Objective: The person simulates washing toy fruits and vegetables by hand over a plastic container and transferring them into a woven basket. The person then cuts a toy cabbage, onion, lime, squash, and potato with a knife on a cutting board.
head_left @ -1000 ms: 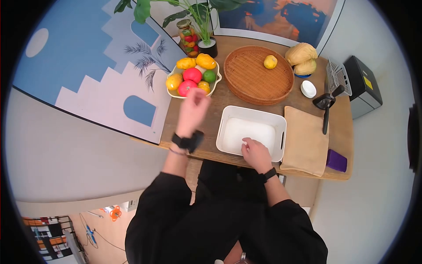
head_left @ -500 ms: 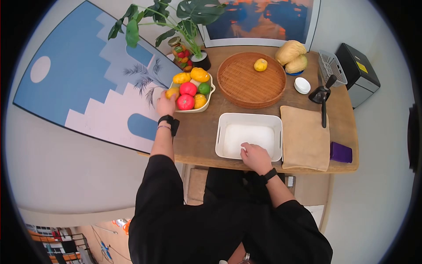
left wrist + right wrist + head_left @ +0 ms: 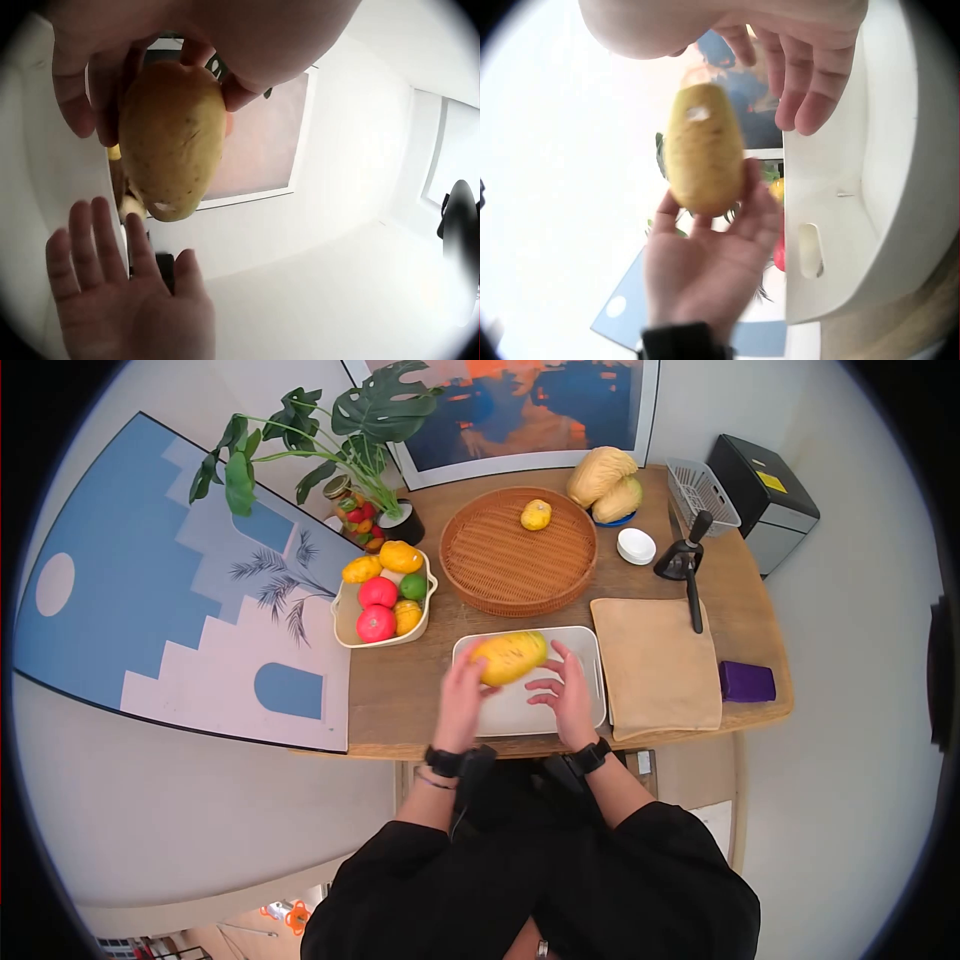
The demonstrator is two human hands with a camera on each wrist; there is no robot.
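Observation:
My left hand [image 3: 462, 700] grips a yellow, brown-speckled papaya [image 3: 510, 657] by one end, above the white plastic bin [image 3: 522, 718]. In the left wrist view, the papaya [image 3: 172, 142] hangs between the left thumb and fingers. The right hand [image 3: 573, 705] is at the fruit's other end, fingers spread and palm turned toward it. The right wrist view has a gap between the right fingers [image 3: 810, 82] and the papaya [image 3: 705, 150]. At the left stands a cream basket [image 3: 346, 625] with red, yellow and green fruits.
Behind the bin is a round wicker tray [image 3: 500, 565] with a small yellow fruit [image 3: 536, 514]. To the right lie a tan cloth [image 3: 655, 670], a purple block [image 3: 747, 682] and a black-handled tool [image 3: 690, 565]. A white bowl [image 3: 636, 546] and a potted plant [image 3: 400, 520] stand farther back.
My left hand has reached into the fruit basket, taken the papaya from its left side and brought it right, over the bin. The right hand has lifted and spread its fingers.

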